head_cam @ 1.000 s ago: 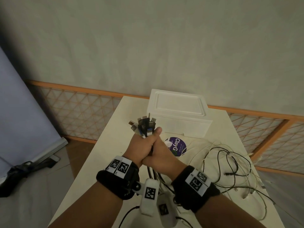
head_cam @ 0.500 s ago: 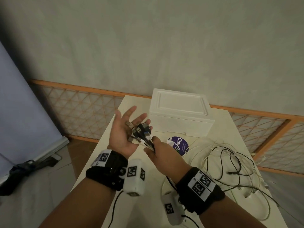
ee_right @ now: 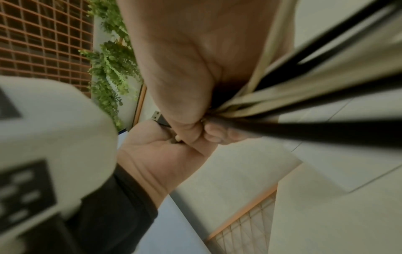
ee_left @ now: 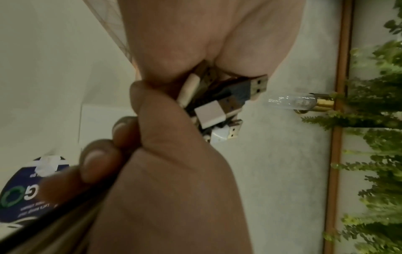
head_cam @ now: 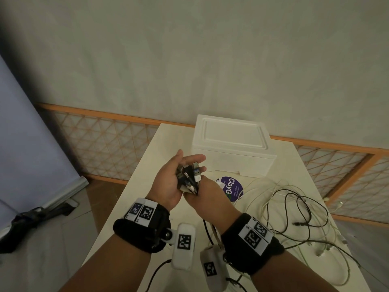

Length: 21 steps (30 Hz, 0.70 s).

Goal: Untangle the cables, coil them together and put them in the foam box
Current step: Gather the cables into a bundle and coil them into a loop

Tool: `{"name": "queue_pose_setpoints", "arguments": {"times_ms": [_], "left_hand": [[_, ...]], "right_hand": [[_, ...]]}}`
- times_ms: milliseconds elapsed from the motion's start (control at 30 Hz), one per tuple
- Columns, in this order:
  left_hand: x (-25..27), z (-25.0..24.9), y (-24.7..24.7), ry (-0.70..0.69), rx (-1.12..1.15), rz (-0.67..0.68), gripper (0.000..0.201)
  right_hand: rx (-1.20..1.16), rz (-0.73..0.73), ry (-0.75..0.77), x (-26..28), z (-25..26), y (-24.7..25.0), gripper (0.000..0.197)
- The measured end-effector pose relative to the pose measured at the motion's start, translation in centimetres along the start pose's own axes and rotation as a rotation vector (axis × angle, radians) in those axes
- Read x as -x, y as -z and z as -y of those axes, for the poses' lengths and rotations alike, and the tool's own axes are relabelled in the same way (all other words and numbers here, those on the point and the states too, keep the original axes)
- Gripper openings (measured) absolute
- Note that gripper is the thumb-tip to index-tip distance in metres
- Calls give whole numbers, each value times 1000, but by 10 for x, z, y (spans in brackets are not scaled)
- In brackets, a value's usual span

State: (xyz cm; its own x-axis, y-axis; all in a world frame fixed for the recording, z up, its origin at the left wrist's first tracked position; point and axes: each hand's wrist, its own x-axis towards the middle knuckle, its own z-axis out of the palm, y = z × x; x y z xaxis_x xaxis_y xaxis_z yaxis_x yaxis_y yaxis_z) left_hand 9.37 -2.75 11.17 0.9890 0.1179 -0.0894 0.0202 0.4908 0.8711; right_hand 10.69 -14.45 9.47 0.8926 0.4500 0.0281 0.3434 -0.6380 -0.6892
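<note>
My right hand grips a bundle of black and white cables just below their USB plugs. The plug ends lie against the palm of my left hand, whose fingers are stretched out and cup them loosely. In the left wrist view the plugs stick out between the left palm and the right fist. The right wrist view shows the cable strands running out of my curled right hand. The white foam box stands with its lid on at the back of the table.
The cables' loose lengths sprawl in loops over the right half of the cream table, some reaching its right edge. A round purple sticker lies in front of the box. An orange lattice fence runs behind the table.
A second ago both hands clasped the bundle upright. The left hand has let go and opened, and now lies under the plug ends, which lean into its palm. The right hand keeps its grip.
</note>
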Motion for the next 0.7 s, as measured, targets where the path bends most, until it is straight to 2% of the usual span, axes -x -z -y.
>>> {"name": "queue_pose_setpoints", "arguments": {"times_ms": [67,167,267,333,433,467,567,633,700], "left_hand": [[0,-2,-3,3,-14,10,47],[-3,-2,-6,-16,-15,22,33],[-4,-2,-7,-28,31,49,33],[-3,-1,-6,-85,52,59,33],[0,-3,-3,-159,39,153,68],[1,-3,-3,-190,-10,175,66],[5,-3,-7,-279,-207,114,14],[5,-1,-10,-317,-313,41,22],[5,-1,-13,-311,-372,36,25]], "right_hand": [[28,-28,-1,1,1,1,14],[-11,-59,25,3,4,1,22],[28,-91,44,3,3,2,22],[69,-108,41,1,1,3,21],[122,-139,48,-1,1,4,20],[142,-147,70,-1,1,5,18],[170,-153,92,-1,3,8,15],[84,-148,79,-2,4,10,17],[-56,-148,60,-3,6,10,21]]}}
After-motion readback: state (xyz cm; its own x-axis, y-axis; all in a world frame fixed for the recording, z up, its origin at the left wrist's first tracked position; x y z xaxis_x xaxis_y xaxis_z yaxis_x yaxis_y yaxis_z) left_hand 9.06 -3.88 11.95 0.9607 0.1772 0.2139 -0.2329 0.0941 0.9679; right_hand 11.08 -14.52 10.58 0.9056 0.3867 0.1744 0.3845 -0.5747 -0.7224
